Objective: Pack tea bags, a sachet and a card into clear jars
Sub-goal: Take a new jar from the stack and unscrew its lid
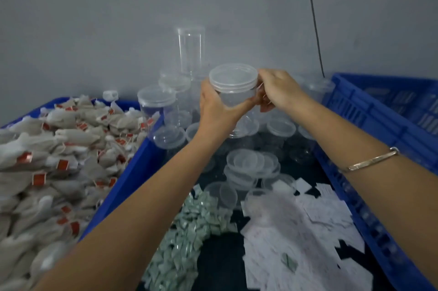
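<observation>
Jar (233, 94) is held upright, long axis vertical, with its lid (233, 76) on top and facing up. Left hand (214, 107) grips the jar's body from the left and below, thumb curled across the near wall. Right hand (277, 90) pinches the jar's right side just under the lid rim. Both hands are clamped on the jar, which sits between them.

Bangle (372, 160) circles the right forearm (343, 139), nearer than the jar. Below the jar lie loose empty jars (248, 165). Nearer still are pale green sachets (189, 231) and white cards (296, 231). Card print is blurred and unreadable.

Left of the jar, a blue bin (132, 172) is heaped with tea bags (71, 129) bearing red tags (62, 164). Tag print is not legible. Right of the jar stands a blue crate (379, 112). Behind the jar, tall stacked jars (190, 51) rise against the wall (94, 18).
</observation>
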A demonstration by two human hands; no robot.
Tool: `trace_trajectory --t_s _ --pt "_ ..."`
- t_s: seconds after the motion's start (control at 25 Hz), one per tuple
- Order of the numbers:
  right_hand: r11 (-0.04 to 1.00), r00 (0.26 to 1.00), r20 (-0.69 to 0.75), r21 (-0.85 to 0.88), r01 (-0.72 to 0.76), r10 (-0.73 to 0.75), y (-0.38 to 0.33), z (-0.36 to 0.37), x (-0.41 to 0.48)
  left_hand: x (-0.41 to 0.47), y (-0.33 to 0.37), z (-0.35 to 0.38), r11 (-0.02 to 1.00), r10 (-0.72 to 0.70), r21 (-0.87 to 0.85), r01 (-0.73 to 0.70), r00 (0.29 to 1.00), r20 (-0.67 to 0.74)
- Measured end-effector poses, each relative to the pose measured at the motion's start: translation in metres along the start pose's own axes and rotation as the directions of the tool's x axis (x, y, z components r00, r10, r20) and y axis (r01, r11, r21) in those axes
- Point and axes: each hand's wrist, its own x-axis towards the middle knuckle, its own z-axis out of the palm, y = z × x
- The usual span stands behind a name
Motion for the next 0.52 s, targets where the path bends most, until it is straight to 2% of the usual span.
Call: trace_trajectory --t_s 0.08,0.16,0.24,0.32,0.36,0.52 --pt "0.990 0.997 -0.003 -0.120 0.070 -0.071 0.001 0.001 -0.025 -0.041 -0.014 -0.004 1.000 -0.001 -0.025 0.002 0.999 0.040" --pt "0.955 0.986 0.153 -0.277 0.104 -0.063 0.004 0.006 -0.053 -0.083 -0.033 -0.008 1.000 0.004 -0.013 -0.002 0.995 0.099" --pt "0.813 0.926 0.377 -0.548 0.197 0.030 0.010 0.018 -0.081 -0.118 -0.055 -0.011 0.998 -0.018 0.056 0.009 0.986 0.165" --pt "0.639 0.868 0.483 -0.705 0.307 0.115 0.020 0.035 -0.107 -0.145 -0.075 -0.015 0.990 -0.032 0.143 0.003 0.979 0.200" --pt "0.612 0.851 0.502 -0.724 0.317 0.154 0.023 0.041 -0.116 -0.154 -0.084 -0.017 0.987 -0.023 0.162 -0.010 0.980 0.198" --pt "0.640 0.756 0.599 -0.695 0.328 0.263 0.034 0.056 -0.143 -0.189 -0.110 -0.026 0.968 0.042 0.229 -0.098 0.971 0.237"
